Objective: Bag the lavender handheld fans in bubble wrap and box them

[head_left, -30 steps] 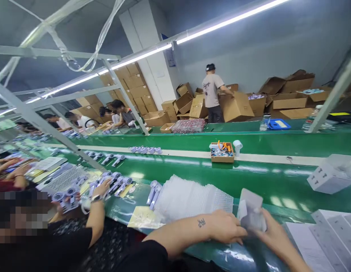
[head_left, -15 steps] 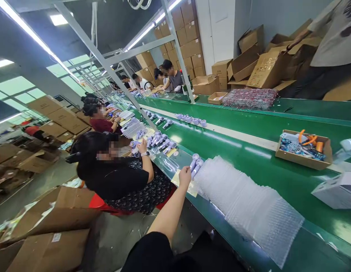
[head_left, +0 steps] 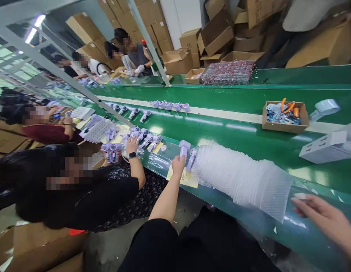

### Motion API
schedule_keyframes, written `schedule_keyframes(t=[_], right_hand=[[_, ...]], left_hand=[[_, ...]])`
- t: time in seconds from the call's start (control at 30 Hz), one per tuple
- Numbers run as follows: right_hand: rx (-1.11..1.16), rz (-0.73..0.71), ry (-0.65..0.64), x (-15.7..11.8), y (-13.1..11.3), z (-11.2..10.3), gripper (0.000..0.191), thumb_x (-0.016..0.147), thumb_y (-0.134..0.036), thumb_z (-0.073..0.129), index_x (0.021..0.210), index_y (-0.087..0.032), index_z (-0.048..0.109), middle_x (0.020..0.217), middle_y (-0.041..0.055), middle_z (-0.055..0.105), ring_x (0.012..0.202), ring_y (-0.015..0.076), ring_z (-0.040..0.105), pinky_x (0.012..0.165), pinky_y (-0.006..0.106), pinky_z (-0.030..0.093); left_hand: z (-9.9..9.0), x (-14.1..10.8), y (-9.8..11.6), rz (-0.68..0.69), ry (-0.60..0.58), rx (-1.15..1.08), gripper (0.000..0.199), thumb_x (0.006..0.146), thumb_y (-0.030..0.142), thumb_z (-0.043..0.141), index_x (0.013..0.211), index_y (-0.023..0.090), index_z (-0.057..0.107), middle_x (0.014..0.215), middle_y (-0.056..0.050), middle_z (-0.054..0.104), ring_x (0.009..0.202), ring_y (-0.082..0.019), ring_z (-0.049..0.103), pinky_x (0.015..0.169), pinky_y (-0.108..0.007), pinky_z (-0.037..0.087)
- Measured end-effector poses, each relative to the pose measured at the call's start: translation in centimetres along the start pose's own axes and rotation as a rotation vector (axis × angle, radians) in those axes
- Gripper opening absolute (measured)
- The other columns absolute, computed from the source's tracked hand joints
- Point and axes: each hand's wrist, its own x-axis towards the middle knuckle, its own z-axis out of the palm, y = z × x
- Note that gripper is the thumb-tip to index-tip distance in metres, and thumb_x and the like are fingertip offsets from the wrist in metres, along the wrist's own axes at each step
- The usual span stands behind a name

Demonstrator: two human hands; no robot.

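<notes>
While the left hand (head_left: 178, 167) closes around the handle of a lilac fan (head_left: 184, 150), a second fan (head_left: 191, 160) lies just right of it, by yellow paper (head_left: 190, 182). Next, bubble bags (head_left: 239, 174) overlap between the hands. Right hand (head_left: 320, 213) well apart from both fans, fingers half curled; pale bit at fingertips, can't tell if held.

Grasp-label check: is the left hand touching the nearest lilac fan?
Touching: head view shows the left hand closed around the lower end of the lilac fan.
</notes>
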Motion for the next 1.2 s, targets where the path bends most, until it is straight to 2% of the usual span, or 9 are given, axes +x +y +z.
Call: schedule_keyframes(t=[0.1, 0.2, 0.33, 0.4, 0.5, 0.6, 0.83, 1.0, 1.2], right_hand=[[0.393, 0.264, -0.185, -3.6, -0.6, 5.9, 0.044, 0.058, -0.047, 0.077, 0.093, -0.022, 0.064, 0.077, 0.0063, 0.068, 0.063, 0.0192, 0.063, 0.06, 0.034, 0.052], [0.821, 0.257, -0.293, -4.8, -1.6, 10.4, 0.045, 0.063, -0.049, 0.074, 0.099, -0.025, 0.059, 0.111, 0.0065, 0.065, 0.096, 0.0243, 0.063, 0.084, 0.042, 0.05], [1.019, 0.246, -0.009, -4.6, -0.6, 9.4, 0.037, 0.063, -0.046, 0.073, 0.089, -0.022, 0.062, 0.088, 0.0024, 0.07, 0.082, 0.0205, 0.066, 0.079, 0.036, 0.054], [1.033, 0.263, 0.176, -5.0, 1.3, 6.2, 0.035, 0.065, -0.044, 0.072, 0.088, -0.02, 0.062, 0.076, 0.0009, 0.069, 0.068, 0.0175, 0.065, 0.069, 0.032, 0.056], [1.007, 0.31, 0.292, -6.8, 4.5, 0.8, 0.033, 0.067, -0.038, 0.072, 0.092, -0.021, 0.06, 0.072, -0.0002, 0.068, 0.06, 0.0163, 0.064, 0.06, 0.03, 0.057], [0.948, 0.397, 0.286, -9.0, 6.9, -2.9, 0.029, 0.067, -0.033, 0.072, 0.09, -0.021, 0.059, 0.072, 0.0004, 0.068, 0.059, 0.0181, 0.065, 0.056, 0.03, 0.057], [0.972, 0.472, 0.022, -11.7, 8.9, -4.1, 0.027, 0.068, -0.029, 0.073, 0.09, -0.022, 0.059, 0.075, 0.0005, 0.067, 0.065, 0.017, 0.065, 0.061, 0.029, 0.056], [1.02, 0.352, -0.272, -9.0, 7.5, -3.0, 0.038, 0.069, -0.025, 0.072, 0.103, -0.024, 0.055, 0.081, 0.0004, 0.064, 0.075, 0.0189, 0.065, 0.06, 0.03, 0.056], [0.922, 0.279, -0.394, -6.3, 6.2, -3.4, 0.042, 0.069, -0.028, 0.071, 0.107, -0.022, 0.054, 0.086, 0.0021, 0.063, 0.074, 0.0187, 0.064, 0.053, 0.028, 0.054]], left_hand=[[2.5, -5.6, 2.2, 0.046, -0.156, -0.38, 0.036, 0.081, 0.045, 0.04, 0.076, 0.014, 0.056, 0.067, -0.003, 0.056, 0.061, -0.013, 0.054, 0.054, -0.023, 0.043], [7.3, -13.8, 4.2, 0.065, -0.604, -0.747, 0.036, 0.073, 0.049, 0.055, 0.069, 0.014, 0.054, 0.059, 0.001, 0.049, 0.051, -0.009, 0.046, 0.047, -0.022, 0.041], [12.6, -22.3, 5.9, 0.304, -1.188, -0.486, 0.042, 0.082, 0.052, 0.046, 0.085, 0.012, 0.06, 0.065, 0.0, 0.054, 0.057, -0.011, 0.052, 0.055, -0.024, 0.046], [14.4, -23.8, 6.9, 0.636, -1.211, -0.209, 0.042, 0.089, 0.047, 0.037, 0.094, 0.014, 0.061, 0.075, -0.003, 0.06, 0.072, -0.014, 0.056, 0.069, -0.028, 0.048], [17.1, -23.6, 8.7, 1.211, -0.953, 0.246, 0.031, 0.089, 0.034, 0.043, 0.101, 0.012, 0.061, 0.102, -0.013, 0.06, 0.103, -0.024, 0.05, 0.089, -0.038, 0.04], [20.1, -22.8, 9.8, 1.43, -0.899, 0.63, 0.02, 0.079, 0.015, 0.054, 0.094, 0.007, 0.062, 0.109, -0.02, 0.055, 0.113, -0.03, 0.042, 0.091, -0.042, 0.036], [23.5, -22.9, 11.1, 1.15, -0.928, 0.637, 0.015, 0.079, 0.014, 0.05, 0.082, 0.012, 0.065, 0.092, -0.015, 0.062, 0.094, -0.026, 0.054, 0.079, -0.037, 0.042], [23.7, -24.2, 12.7, 0.812, -1.008, 0.321, 0.011, 0.077, 0.021, 0.056, 0.08, 0.016, 0.064, 0.078, -0.003, 0.063, 0.072, -0.015, 0.056, 0.065, -0.024, 0.042], [23.5, -24.2, 12.6, 0.452, -0.99, 0.036, 0.013, 0.079, 0.024, 0.05, 0.077, 0.012, 0.057, 0.057, 0.003, 0.05, 0.047, -0.007, 0.042, 0.05, -0.02, 0.035]])
